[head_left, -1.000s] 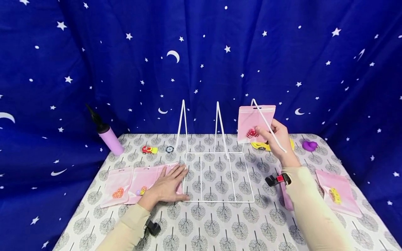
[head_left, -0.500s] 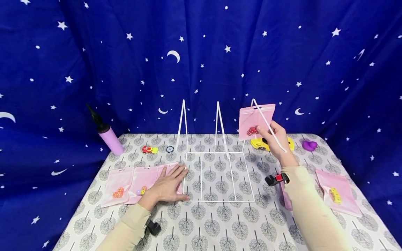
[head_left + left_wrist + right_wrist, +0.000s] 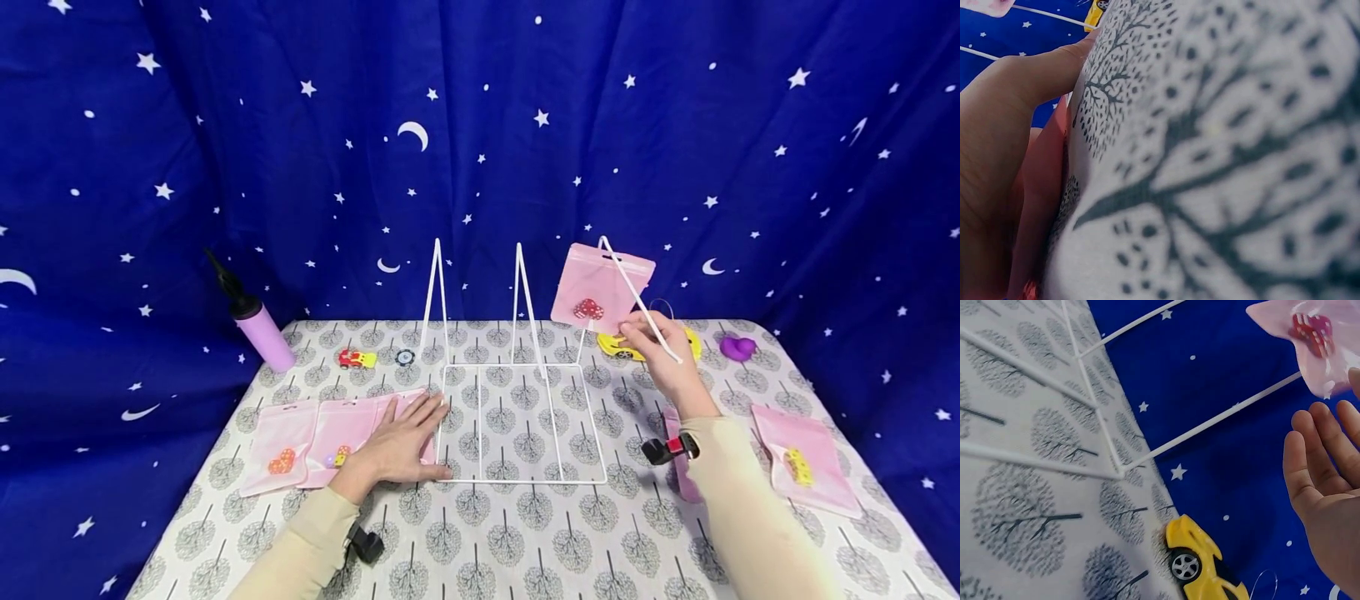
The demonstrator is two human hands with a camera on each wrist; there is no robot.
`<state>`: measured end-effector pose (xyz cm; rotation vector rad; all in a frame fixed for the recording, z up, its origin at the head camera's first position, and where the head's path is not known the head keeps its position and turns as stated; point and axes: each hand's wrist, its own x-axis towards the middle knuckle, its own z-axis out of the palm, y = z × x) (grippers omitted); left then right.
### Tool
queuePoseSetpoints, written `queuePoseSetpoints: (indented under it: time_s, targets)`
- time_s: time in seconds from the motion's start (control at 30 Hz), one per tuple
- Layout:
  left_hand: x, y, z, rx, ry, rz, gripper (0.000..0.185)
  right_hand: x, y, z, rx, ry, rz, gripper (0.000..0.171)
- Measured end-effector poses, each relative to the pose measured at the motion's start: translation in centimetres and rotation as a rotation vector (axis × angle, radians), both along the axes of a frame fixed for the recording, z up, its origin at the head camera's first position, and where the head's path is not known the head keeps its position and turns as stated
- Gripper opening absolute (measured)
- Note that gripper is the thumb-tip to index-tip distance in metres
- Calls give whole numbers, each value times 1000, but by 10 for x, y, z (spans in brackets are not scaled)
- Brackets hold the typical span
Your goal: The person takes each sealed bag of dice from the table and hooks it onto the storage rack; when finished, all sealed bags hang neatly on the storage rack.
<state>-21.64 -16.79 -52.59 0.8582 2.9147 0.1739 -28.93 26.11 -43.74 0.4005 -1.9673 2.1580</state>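
Lightly, fingers slack, the right hand (image 3: 666,360) touches a pink bag (image 3: 588,279) hung on a white rack (image 3: 525,482) — the left hand (image 3: 405,440), fingers spread, rests over a second bag (image 3: 429,453).

On white tree-printed cloth (image 3: 510,550), flat pink plastic pouches (image 3: 832,462) lie left and right of a white wire rack (image 3: 544,373), a red-and-yellow toy car (image 3: 357,358) back left, a yellow toy car (image 3: 1210,565) back right, a blue fabric curtain (image 3: 480,100) behind all

Red-dice pouch (image 3: 596,282) at white rack (image 3: 519,482)
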Motion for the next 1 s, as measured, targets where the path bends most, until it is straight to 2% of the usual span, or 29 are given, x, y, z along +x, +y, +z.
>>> queuePoseSetpoints:
  time_s: [0.13,0.3,0.5,0.77,1.0]
  targets:
    - [1,0,1,3,-1,-3,110,3,7,-12,26,6,7,12]
    - [1,1,2,4,-12,-1,110,12,19,-24,192,-18,-83,15]
    - [1,1,2,6,-10,2,110,29,31,-31,389,-42,-165,35]
    - [2,0,2,32,-5,1,110,56,47,-35,446,-53,-200,39]
    - [1,0,2,32,-16,0,110,73,59,-38,489,-34,-276,35]
